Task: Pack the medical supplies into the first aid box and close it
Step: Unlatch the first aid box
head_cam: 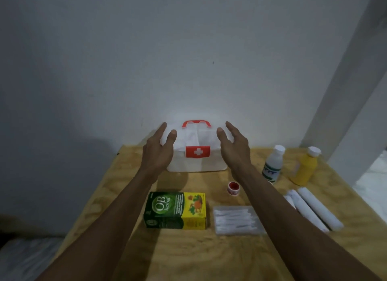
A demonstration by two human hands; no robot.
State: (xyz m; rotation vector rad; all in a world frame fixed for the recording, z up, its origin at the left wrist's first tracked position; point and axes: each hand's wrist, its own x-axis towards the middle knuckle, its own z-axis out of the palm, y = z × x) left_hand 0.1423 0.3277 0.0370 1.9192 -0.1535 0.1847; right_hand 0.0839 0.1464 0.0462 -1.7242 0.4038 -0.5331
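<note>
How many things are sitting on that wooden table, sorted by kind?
First aid box: 1
Bottles: 2, one white bottle and one yellow bottle
Rolled white packs: 2, the second white pack partly behind the right forearm
Green and yellow carton: 1
Clear pack of cotton swabs: 1
Small red-topped pot: 1
Total: 8

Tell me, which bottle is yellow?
The yellow bottle, farthest right on the table. The other bottle beside it is white with a green label.
</note>
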